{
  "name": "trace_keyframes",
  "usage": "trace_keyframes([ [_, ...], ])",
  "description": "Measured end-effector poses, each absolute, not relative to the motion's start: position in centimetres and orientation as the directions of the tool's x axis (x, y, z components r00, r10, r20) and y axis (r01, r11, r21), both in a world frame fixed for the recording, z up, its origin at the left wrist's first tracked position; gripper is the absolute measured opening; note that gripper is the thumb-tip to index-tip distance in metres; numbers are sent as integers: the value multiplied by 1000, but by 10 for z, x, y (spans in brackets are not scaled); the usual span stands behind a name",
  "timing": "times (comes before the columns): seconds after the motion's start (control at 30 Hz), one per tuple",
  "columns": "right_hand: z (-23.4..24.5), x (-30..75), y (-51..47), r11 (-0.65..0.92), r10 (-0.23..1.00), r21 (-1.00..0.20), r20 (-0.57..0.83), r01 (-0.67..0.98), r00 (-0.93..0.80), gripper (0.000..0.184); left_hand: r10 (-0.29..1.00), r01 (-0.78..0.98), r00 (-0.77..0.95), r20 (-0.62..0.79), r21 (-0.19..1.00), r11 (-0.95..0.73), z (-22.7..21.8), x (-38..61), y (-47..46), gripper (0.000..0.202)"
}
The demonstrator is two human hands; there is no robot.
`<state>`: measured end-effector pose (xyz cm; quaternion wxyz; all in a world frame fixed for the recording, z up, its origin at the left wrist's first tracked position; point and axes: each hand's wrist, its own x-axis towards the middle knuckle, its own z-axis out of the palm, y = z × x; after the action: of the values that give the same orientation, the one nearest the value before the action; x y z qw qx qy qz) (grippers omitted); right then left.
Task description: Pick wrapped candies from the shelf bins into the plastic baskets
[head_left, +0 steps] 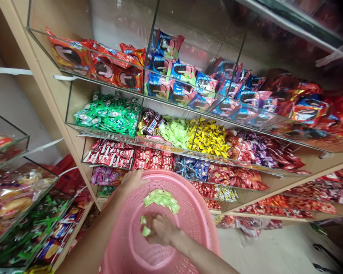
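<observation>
Below the shelves a pink plastic basket (137, 243) with perforated walls is tilted toward me. My left hand (132, 179) is closed over its upper left rim. Inside the basket, my right hand (160, 229) is curled around light green wrapped candies (145, 230), a couple of which stick out past the fingers. A small pile of the same green candies (161, 199) lies against the far inner side of the basket, just above my right hand. More light green candies (175, 131) fill a shelf compartment, beside Snickers bars (152, 123).
Clear-fronted shelf bins hold green candies (108, 116), yellow candies (210, 137), blue cookie packs (183, 74) and red packs (103, 62). Lower shelves carry red and white packets (111, 153). Another shelf with packaged bread (17, 199) stands at left. Tiled floor (246, 251) shows at lower right.
</observation>
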<state>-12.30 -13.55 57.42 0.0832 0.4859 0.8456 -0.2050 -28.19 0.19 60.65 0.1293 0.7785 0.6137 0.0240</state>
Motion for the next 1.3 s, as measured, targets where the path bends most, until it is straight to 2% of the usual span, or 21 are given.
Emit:
trace_keyframes([
  [0.17, 567, -128, -125, 424, 857, -197, -226, 884, -462, 32, 965, 953, 230, -129, 233, -196, 608, -281, 1, 62],
  [0.5, 548, -130, -127, 473, 857, -156, -149, 867, -494, 36, 968, 954, 229, -103, 220, -202, 609, -281, 0, 56],
  [0.63, 547, -134, -127, 483, 845, -157, -174, 861, -506, 34, 965, 950, 244, -97, 222, -218, 609, -282, 1, 55],
  [0.73, 560, -127, -121, 439, 859, -198, -195, 876, -474, 31, 963, 948, 252, -90, 220, -228, 609, -283, 2, 54],
  [0.83, 583, -107, -113, 306, 908, -204, -231, 930, -350, 27, 965, 949, 249, -86, 221, -226, 610, -282, 1, 55],
  [0.9, 598, -90, -109, 201, 934, -157, -266, 967, -237, 27, 963, 949, 250, -97, 223, -224, 611, -281, 0, 55],
  [1.0, 609, -69, -106, 62, 948, -6, -313, 998, -61, 26, 961, 947, 254, -107, 230, -224, 611, -281, 0, 56],
  [1.1, 605, -59, -104, -38, 953, 136, -292, 990, 76, 27, 961, 946, 250, -114, 238, -218, 611, -281, 1, 59],
  [1.3, 588, -61, -101, -29, 974, 210, -214, 977, 75, 33, 963, 950, 246, -112, 226, -217, 611, -281, 0, 57],
])
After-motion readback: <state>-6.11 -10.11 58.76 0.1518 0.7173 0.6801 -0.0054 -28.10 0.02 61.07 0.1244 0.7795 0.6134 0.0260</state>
